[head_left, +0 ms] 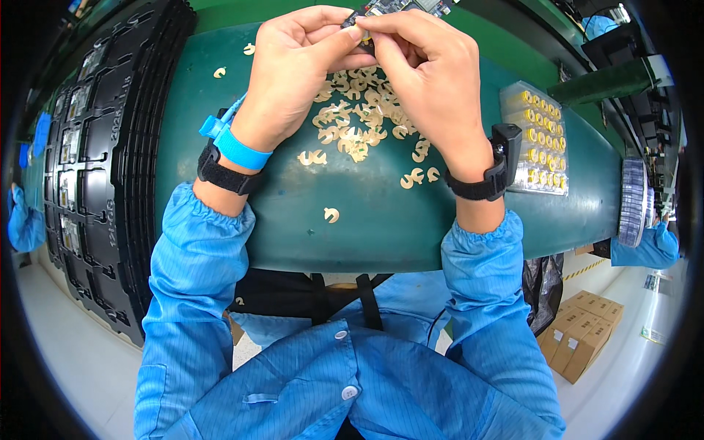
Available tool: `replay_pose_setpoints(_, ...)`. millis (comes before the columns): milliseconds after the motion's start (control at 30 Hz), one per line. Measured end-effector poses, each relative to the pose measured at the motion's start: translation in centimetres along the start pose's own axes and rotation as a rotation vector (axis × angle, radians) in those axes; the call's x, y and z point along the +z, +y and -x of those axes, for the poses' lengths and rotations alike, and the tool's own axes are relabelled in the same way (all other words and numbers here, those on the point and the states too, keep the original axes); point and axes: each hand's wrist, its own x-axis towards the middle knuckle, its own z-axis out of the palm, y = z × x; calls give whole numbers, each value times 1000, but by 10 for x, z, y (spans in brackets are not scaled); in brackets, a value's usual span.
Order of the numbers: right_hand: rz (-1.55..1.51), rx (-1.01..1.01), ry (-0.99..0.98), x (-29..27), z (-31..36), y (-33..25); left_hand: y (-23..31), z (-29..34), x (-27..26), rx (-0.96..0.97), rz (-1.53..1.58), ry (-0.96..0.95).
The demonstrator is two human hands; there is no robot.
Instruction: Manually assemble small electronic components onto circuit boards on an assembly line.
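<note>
At the far edge of the table, both hands meet around a dark circuit board [414, 6] packed with small components. My left hand [293, 70] grips the board's near end between thumb and fingers. Thumb and forefinger of my right hand [433, 73] are pinched at that same end, beside a small yellow part [364, 34] that the fingertips partly hide. Below the hands lies a loose heap of cream-coloured, C-shaped pieces [356, 136]. A few stray ones lie apart, such as a single C-shaped piece [331, 215] near the front.
The green tabletop [293, 235] bears a clear tray [511, 117] with rows of yellow round parts, right of my right wrist. Stacked black trays [95, 213] stand along the left. Cardboard boxes [587, 330] sit on the floor at right. Blue sleeves of other people [649, 246] show at both sides.
</note>
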Motion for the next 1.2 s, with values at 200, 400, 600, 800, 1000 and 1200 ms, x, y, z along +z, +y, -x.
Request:
replay_pose_setpoints(200,-23,177,171,2,-4,0,-1,-7,1,34,76,79)
replay_pose_setpoints(400,-408,719,41,8,8,22,-9,0,0,-52,70,174)
replay_pose_setpoints(600,-616,751,3,38,-18,63,-21,6,-1,-54,-217,366)
replay_pose_setpoints(800,148,728,-131,59,-79,150,-21,-9,8,159,-531,391)
replay_pose_setpoints(1000,202,167,215,18,-34,41,-46,-14,-28,179,-533,362)
replay_pose_setpoints(1200,454,395,219,-140,66,-12,-13,3,3,43,-310,211)
